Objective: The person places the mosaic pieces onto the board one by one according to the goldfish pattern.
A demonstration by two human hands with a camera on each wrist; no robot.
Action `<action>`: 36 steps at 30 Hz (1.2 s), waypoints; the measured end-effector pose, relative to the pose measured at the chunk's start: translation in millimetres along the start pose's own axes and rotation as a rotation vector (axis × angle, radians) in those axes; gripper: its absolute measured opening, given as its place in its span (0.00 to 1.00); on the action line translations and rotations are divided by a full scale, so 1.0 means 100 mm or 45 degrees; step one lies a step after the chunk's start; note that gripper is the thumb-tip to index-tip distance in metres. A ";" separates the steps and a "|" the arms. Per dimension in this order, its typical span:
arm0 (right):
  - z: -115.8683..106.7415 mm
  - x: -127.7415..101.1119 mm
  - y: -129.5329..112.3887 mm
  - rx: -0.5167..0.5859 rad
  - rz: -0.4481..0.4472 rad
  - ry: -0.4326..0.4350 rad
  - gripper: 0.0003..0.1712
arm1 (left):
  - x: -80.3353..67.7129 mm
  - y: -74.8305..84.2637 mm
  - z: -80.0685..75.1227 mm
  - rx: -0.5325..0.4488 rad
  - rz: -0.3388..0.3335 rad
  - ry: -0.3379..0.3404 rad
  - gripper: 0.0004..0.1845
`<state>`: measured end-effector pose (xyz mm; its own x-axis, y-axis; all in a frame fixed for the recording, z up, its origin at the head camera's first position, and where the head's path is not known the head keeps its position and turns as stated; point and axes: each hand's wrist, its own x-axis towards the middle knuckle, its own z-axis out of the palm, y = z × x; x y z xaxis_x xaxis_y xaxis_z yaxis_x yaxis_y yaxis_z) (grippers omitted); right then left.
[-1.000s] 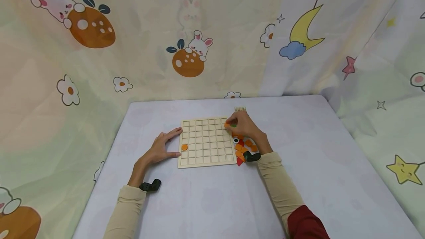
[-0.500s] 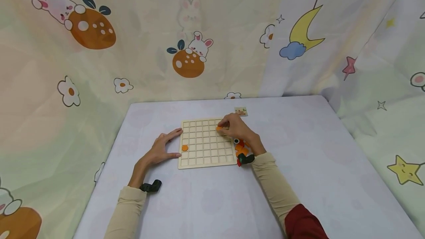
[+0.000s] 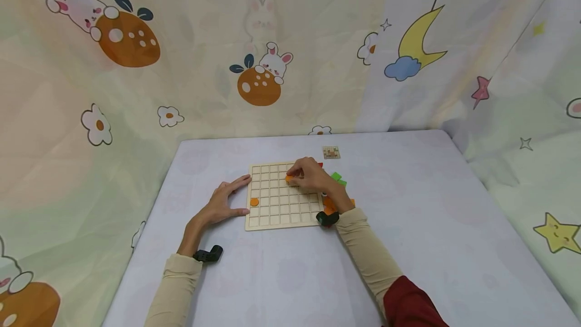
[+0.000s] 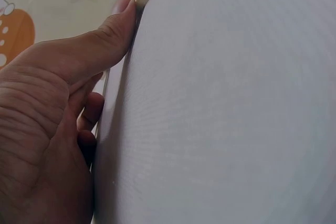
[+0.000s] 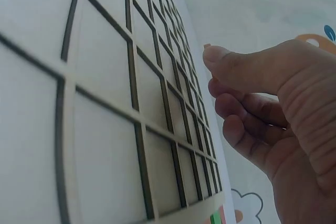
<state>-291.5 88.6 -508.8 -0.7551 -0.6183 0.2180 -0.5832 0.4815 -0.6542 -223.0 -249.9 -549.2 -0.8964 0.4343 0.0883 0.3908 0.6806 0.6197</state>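
Observation:
A pale wooden grid board (image 3: 268, 218) lies on the table, with a round orange piece (image 3: 254, 202) in its left column. My left hand (image 3: 221, 203) rests at the board's left edge, thumb and fingers spread apart; in the left wrist view its thumb (image 4: 113, 32) meets the board's side. Over the upper middle of the grid, my right hand (image 3: 310, 175) pinches a small orange piece (image 3: 288, 179) between thumb and fingers. Only a sliver of that orange piece (image 5: 207, 45) peeks past the thumb tip in the right wrist view, so its full shape is hidden.
Loose green pieces (image 3: 336, 176) and orange pieces (image 3: 329, 205) lie right of the board, partly covered by the right forearm. A small patterned card (image 3: 331, 152) lies behind them. A printed curtain (image 3: 204, 90) hangs behind the white table (image 3: 281, 276).
My right hand has carried the orange piece leftward from the board's right edge to over the grid. Green pieces beside the board have come into sight. The left hand stays put.

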 end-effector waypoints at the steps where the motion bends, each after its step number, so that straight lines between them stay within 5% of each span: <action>1: 0.01 0.01 -0.01 0.004 -0.004 -0.003 0.12 | 0.00 0.00 0.00 0.003 -0.001 0.001 0.53; 36: 0.53 0.53 -0.39 -0.006 -0.041 -0.121 0.12 | -0.01 -0.01 0.00 -0.021 -0.037 -0.005 0.52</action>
<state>-293.2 4.2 -510.4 -0.7042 -0.6896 0.1692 -0.6083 0.4630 -0.6447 -222.9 -251.1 -550.1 -0.9065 0.4170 0.0667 0.3610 0.6833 0.6347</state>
